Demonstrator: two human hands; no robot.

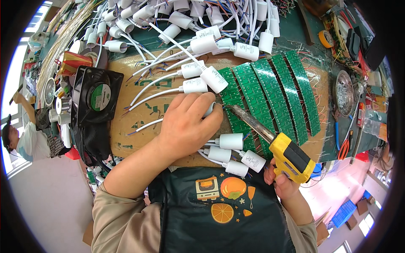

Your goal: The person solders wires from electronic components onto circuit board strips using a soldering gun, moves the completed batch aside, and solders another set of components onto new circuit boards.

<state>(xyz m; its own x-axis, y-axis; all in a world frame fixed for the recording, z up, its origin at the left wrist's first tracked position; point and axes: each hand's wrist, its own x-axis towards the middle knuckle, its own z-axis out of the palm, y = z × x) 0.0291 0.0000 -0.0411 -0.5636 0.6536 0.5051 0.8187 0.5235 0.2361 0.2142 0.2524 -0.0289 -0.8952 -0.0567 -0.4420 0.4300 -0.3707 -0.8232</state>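
A black cooling fan sits leftmost on the cardboard mat, then the left hand, fingers curled over a white cylindrical adapter at the green circuit-board strips, then the right hand clenched on a yellow soldering gun.

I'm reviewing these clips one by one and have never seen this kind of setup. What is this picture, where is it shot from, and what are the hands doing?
The single picture comes from a fisheye camera worn on a person's head, looking down at their own bare hands; straight edges bend near the rim. The left hand presses a white cylindrical part against a green circuit board strip. The right hand grips a yellow soldering iron, its tip at that spot. More green strips lie on a cardboard sheet, with many white wired parts and a black fan around.
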